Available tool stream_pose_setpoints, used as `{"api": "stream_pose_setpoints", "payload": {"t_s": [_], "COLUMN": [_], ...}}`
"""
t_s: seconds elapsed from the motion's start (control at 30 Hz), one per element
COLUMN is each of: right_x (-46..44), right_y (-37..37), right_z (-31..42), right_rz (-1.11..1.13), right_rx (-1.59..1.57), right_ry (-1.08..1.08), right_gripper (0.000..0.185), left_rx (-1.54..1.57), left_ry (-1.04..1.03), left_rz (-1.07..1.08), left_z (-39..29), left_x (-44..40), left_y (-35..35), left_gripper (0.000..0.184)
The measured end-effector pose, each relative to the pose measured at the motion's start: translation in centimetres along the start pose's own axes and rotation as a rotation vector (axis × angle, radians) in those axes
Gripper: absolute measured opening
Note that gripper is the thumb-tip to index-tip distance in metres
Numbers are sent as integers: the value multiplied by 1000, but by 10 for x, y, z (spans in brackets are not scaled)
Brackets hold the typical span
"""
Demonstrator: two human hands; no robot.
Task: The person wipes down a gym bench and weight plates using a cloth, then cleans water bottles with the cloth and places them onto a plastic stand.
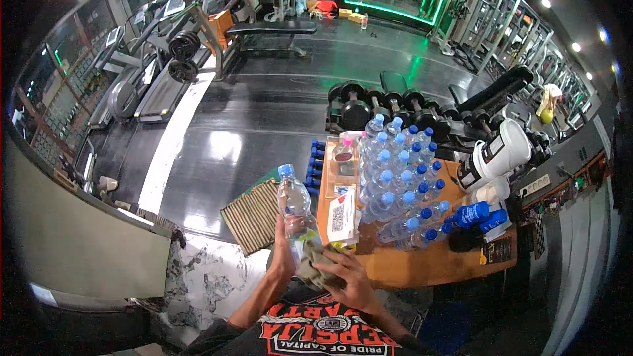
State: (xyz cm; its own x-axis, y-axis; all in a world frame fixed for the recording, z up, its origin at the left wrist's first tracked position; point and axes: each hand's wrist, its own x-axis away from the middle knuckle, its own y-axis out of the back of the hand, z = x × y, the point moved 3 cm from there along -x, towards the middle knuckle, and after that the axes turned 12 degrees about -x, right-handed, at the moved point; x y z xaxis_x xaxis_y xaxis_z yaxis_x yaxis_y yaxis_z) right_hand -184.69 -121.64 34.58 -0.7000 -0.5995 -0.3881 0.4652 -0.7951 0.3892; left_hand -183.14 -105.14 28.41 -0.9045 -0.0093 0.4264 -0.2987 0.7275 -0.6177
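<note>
A clear plastic water bottle (294,203) with a light blue cap stands nearly upright in front of my chest. My left hand (283,257) is wrapped round its lower left side. In my right hand (347,279) is a bunched olive-green cloth (318,265), pressed against the bottle's lower right side. The cloth and my fingers hide part of the bottle's base. Just beyond, on the wooden desk (389,270), several similar water bottles (388,188) stand in close rows, with light and dark blue caps.
A card with a QR code (340,219) stands at the desk's left edge, near a pink-capped bottle (343,150). White buckets (504,145) and blue containers (469,213) are on the right. Dumbbells (356,109) line a rack behind. A striped mat (254,216) lies left of the bottle.
</note>
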Motion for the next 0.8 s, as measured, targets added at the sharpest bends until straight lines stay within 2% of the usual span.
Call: {"api": "stream_pose_setpoints", "payload": {"t_s": [0.07, 0.1, 0.2, 0.27, 0.3, 0.33, 0.37, 0.4, 0.47, 0.5, 0.53, 0.6, 0.63, 0.67, 0.73, 0.77, 0.8], "right_x": [7, 9, 4, -17, -32, -36, -42, -47, -39, -31, -24, -16, -13, -11, -7, -10, -17], "right_y": [9, 12, 28, 27, 26, 17, 8, 1, -6, -8, -9, -2, 2, 11, 25, 33, 33], "right_z": [-5, -6, -17, -19, -13, -11, -6, -2, 2, 2, 2, 9, 11, 3, -17, -11, -14], "right_rz": [64, 65, -251, -443, -425, -427, -356, -285, -162, -79, 3, 82, 161, 161, 206, 107, 109], "right_rx": [-281, -285, -740, -494, -259, -260, -107, 43, 69, 51, 33, -1, -36, -35, -413, -550, -550], "right_ry": [-60, -63, -276, -313, -185, -184, -117, -49, 22, 32, 39, 58, 72, 71, -1, -208, -210], "right_gripper": [36, 36, 33, 32, 33, 33, 34, 34, 40, 42, 43, 43, 42, 42, 40, 37, 37], "left_rx": [-71, -141, -86, -95, -76, -56, -107, -109, -200, -79, -25, -30, -123, -123, -78, -67, -65], "left_ry": [-14, -26, -27, -84, -79, -75, -10, -14, -96, -5, -18, 59, -58, -57, -94, -99, -98], "left_rz": [-33, -64, -77, -3, 30, 64, -66, -66, -90, -28, 1, -39, -189, -189, -53, -63, -64], "left_z": [-3, -5, 2, 21, 26, 29, 7, 8, 10, 13, 12, 26, 30, 32, 35, 34, 31], "left_x": [6, 10, 9, -5, -6, -7, 18, 16, 9, 8, 2, -9, -10, -10, -8, -8, -4], "left_y": [-4, -8, -11, 5, 3, -1, -35, -32, -16, -6, 2, 33, 39, 38, 34, 28, 21], "left_gripper": [72, 69, 64, 61, 61, 61, 65, 65, 76, 82, 87, 91, 93, 93, 81, 75, 75]}}
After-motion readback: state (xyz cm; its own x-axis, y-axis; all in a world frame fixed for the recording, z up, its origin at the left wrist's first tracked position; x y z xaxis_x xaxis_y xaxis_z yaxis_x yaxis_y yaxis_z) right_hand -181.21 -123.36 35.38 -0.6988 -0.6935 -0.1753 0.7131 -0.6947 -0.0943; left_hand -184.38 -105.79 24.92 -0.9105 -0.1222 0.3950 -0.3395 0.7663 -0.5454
